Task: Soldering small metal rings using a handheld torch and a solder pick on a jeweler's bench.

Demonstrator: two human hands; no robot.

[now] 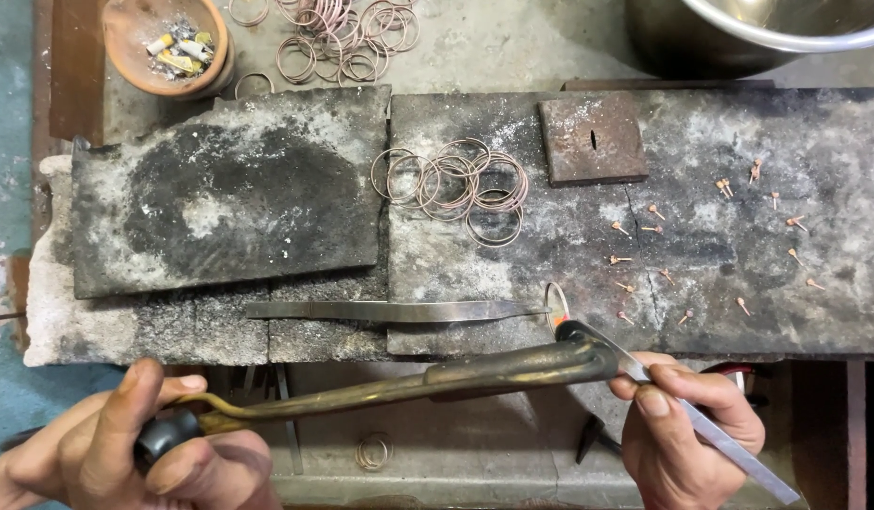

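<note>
My left hand grips the black handle of a long brass torch, whose bent nozzle ends near a single copper ring at the slab's front edge. My right hand holds flat steel tweezers whose tip reaches toward that ring, just behind the nozzle. The ring glows orange at its near side. A second pair of long tweezers lies flat on the slab, left of the ring.
A pile of copper rings lies mid-slab, more rings behind. Small copper pins are scattered right. A rusty square plate, a dark charred block, a clay bowl and a metal bowl stand around.
</note>
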